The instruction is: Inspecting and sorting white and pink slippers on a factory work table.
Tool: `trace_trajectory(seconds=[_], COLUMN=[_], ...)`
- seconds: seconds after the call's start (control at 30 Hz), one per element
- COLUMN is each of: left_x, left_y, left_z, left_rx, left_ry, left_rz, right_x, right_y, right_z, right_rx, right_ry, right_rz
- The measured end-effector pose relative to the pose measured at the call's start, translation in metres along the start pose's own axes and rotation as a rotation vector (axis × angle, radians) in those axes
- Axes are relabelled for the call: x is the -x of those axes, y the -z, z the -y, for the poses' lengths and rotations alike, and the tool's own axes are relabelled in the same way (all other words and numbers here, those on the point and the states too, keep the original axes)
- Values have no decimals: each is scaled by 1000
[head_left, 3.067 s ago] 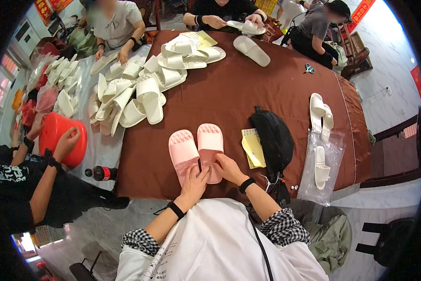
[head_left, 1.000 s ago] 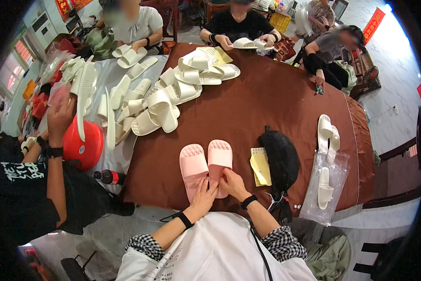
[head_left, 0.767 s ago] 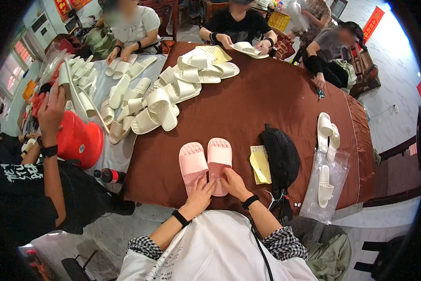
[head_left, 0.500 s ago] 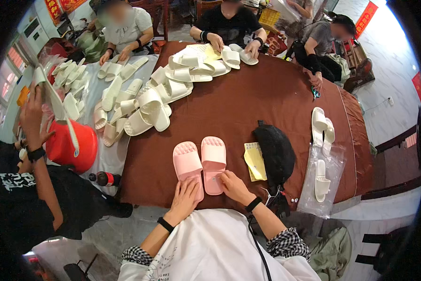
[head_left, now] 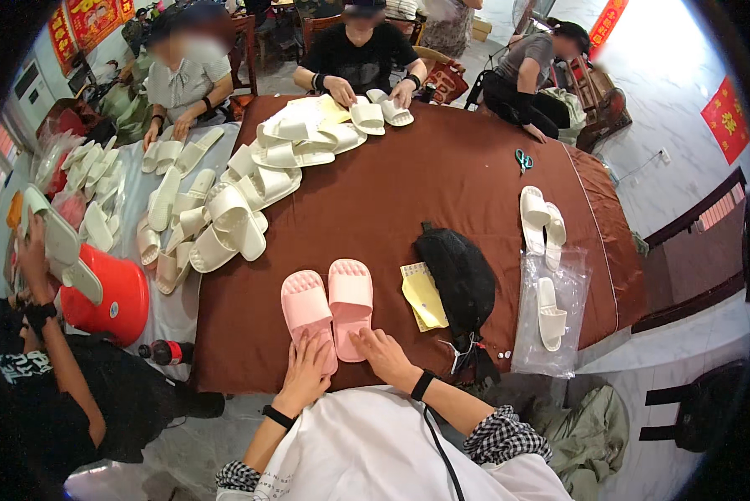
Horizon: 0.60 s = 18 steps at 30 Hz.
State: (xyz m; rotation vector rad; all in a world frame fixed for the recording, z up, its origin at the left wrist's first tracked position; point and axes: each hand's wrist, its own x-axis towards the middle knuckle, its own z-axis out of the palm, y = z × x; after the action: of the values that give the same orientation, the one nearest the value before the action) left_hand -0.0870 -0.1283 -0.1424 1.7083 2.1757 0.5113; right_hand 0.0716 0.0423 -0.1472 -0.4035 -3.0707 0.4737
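Observation:
Two pink slippers lie side by side, soles down, at the near edge of a brown-covered table [head_left: 441, 184]. My left hand [head_left: 306, 376] rests flat on the heel of the left pink slipper [head_left: 306, 306]. My right hand [head_left: 381, 352] touches the heel end of the right pink slipper [head_left: 351, 299] with its fingers spread. Neither hand grips anything.
A black pouch [head_left: 458, 275] and a yellow card [head_left: 423, 294] lie right of the slippers. White slippers [head_left: 540, 219] and a clear bag [head_left: 550, 313] sit at the right edge. A heap of white slippers [head_left: 233, 209] covers the left. Other people sit around; one at left holds a slipper above a red bucket [head_left: 108, 296].
My hands stay on the pink slippers' heels throughout. The person at the left has raised a white slipper over the red bucket. The view has shifted slightly.

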Motion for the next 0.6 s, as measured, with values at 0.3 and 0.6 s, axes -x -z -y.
trace_trajectory(seconds=[0.3, 0.6], left_x=[-12, -26], left_y=[12, -13], left_z=[15, -19], left_rx=[47, 8], left_ry=[-8, 183], left_rz=[43, -50], right_x=[2, -19], right_y=[-5, -3], right_z=[-23, 4], right_rx=[-163, -146], right_ry=[79, 40], right_rz=[-164, -124])
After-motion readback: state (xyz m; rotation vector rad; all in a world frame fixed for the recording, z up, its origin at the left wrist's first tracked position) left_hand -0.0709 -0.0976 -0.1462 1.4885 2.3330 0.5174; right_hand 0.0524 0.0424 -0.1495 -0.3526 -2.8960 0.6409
